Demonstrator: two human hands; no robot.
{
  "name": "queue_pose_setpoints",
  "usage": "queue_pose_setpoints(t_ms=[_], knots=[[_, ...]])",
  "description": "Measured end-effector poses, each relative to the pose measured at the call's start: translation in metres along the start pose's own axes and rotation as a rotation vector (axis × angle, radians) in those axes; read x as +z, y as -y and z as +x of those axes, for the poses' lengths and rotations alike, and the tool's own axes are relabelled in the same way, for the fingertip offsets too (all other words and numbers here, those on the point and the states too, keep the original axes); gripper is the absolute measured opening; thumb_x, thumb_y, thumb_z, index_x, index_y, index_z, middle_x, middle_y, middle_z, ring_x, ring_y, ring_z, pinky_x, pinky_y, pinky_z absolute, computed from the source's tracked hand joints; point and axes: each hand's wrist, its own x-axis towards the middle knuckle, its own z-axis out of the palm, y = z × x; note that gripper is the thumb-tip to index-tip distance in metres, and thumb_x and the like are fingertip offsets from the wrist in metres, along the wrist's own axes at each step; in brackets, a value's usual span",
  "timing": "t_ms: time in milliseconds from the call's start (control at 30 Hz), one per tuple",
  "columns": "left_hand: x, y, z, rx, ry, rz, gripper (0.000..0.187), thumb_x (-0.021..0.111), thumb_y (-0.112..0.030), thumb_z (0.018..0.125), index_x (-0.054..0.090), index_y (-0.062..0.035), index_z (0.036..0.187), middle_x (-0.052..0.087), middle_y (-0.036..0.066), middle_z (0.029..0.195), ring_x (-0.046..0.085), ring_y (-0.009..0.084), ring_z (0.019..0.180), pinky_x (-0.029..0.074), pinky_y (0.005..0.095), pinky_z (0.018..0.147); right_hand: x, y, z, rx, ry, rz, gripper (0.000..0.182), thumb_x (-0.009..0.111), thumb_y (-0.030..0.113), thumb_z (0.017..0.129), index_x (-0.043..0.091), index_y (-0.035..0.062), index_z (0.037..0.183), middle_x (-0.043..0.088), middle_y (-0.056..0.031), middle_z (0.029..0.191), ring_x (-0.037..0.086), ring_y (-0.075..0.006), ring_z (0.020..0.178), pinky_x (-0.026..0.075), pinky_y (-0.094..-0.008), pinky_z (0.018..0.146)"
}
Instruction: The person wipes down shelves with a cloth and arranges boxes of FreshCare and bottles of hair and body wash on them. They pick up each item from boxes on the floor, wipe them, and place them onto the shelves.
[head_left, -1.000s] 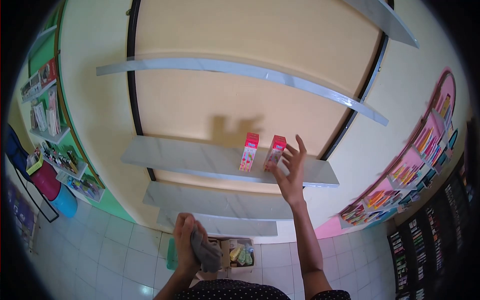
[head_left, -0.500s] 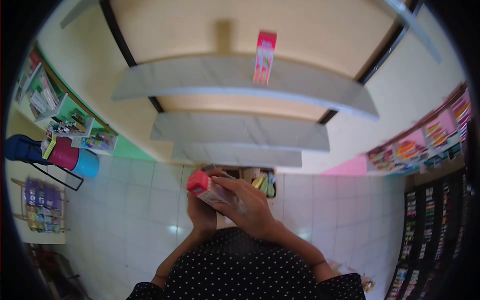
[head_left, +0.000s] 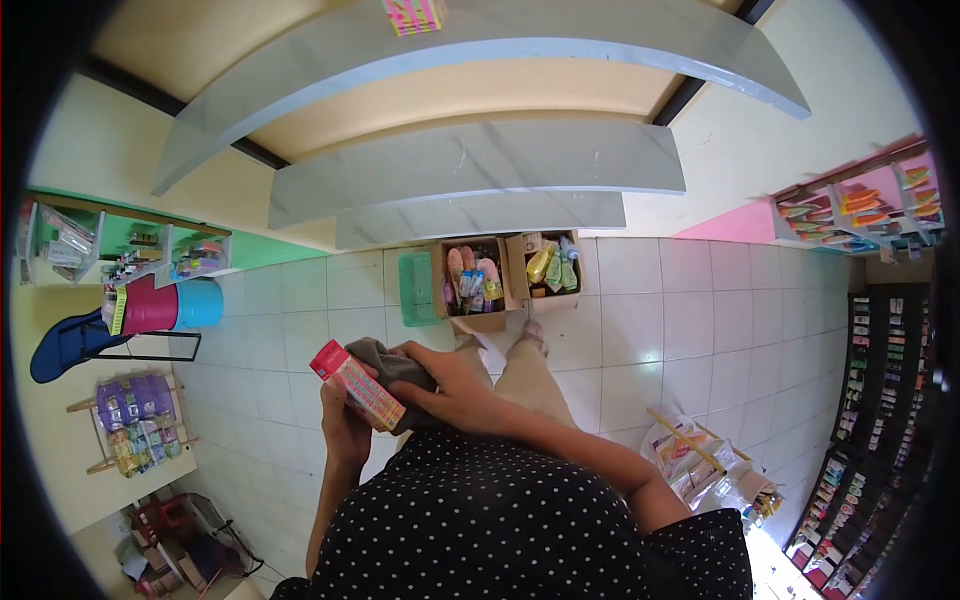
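A pink and white carton with a red end [head_left: 362, 388] is in front of my body, tilted, with its printed side up. My left hand [head_left: 346, 428] grips it from the left and below. Bunched in my right hand [head_left: 455, 392] is a dark grey cloth [head_left: 392, 366], which lies against the right side of the carton. A similar pink patterned carton [head_left: 413, 15] stands on the upper marbled shelf [head_left: 530, 42], cut off by the top of the view.
Lower shelves [head_left: 480, 170] stick out ahead of me. Below them on the tiled floor stand a green basket [head_left: 417, 290] and two cardboard boxes, one with bottles [head_left: 472, 280], the other with green and yellow packs [head_left: 556, 265]. Stocked racks [head_left: 890, 370] line the right.
My view has tilted down, bringing the floor boxes into fuller sight. Both hands have shifted left in view with the carton, which has turned. The grey cloth now shows plainly.
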Motion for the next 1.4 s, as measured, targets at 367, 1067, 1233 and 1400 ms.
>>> queue_pose_setpoints(t_ms=[367,1067,1233,1400], knots=[[0.084,0.017,0.015,0.007,0.005,0.034,0.044,0.026,-0.032,0.086,0.028,-0.0002,0.116,0.035,0.014,0.118,0.038,0.0245,0.108,0.035,0.0325,0.087,-0.016,0.022,-0.013,-0.595,-0.429,-0.386,0.035,0.061,0.004,0.061,0.055,0.0027,0.095,0.044,-0.0134,0.100,0.048,-0.0243,0.083,0.040,-0.0305,0.070],[0.125,0.032,0.034,0.255,0.254,0.094,0.043,0.030,-0.037,0.085,0.031,-0.0068,0.115,0.043,0.007,0.110,0.043,0.0146,0.099,0.036,0.0299,0.082,-0.078,0.067,-0.022,-0.533,-0.654,-0.046,0.017,0.045,-0.005,0.068,0.052,-0.0063,0.084,0.044,-0.0117,0.100,0.042,-0.0199,0.092,0.033,-0.0275,0.078],[0.121,-0.001,0.041,-0.012,0.670,-0.396,0.045,0.034,-0.034,0.085,0.028,-0.0059,0.120,0.043,0.003,0.107,0.043,0.0092,0.092,0.038,0.0248,0.074,-0.077,0.086,-0.025,-0.586,-0.610,-0.866,0.029,0.048,-0.003,0.067,0.048,-0.0030,0.095,0.045,-0.0152,0.090,0.042,-0.0276,0.085,0.035,-0.0342,0.074],[0.112,-0.022,0.041,-0.062,0.557,-0.427,0.040,0.034,-0.037,0.084,0.041,-0.0060,0.109,0.050,0.002,0.094,0.048,0.0079,0.078,0.041,0.0232,0.063,-0.070,0.118,-0.029,-0.575,-0.568,-0.794,0.042,0.052,-0.001,0.066,0.040,0.0007,0.106,0.046,-0.0142,0.090,0.043,-0.0261,0.082,0.035,-0.0344,0.072]])
